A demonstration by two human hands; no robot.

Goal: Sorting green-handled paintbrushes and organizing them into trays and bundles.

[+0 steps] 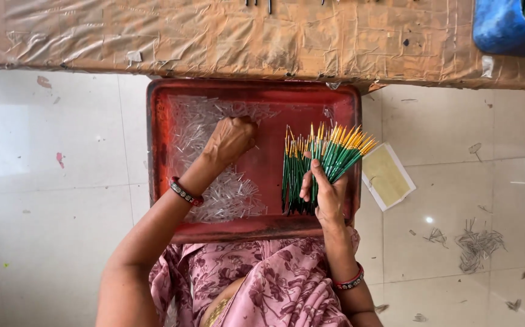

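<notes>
A red tray (256, 229) rests on my lap, below a table edge. A loose heap of small clear plastic tubes (232, 194) covers its left half. My left hand (231, 139) reaches into the far part of that heap with fingers curled down among the tubes. My right hand (326, 192) grips a fanned bundle of thin green sticks with yellow tips (320, 157), held over the tray's right side with the tips pointing away from me.
A table wrapped in brown taped paper (226, 36) runs across the top. A blue tub (504, 27) with more green sticks sits at its right end. On the white tiled floor lie a yellow card (387, 175) and scattered clear tubes (477, 245).
</notes>
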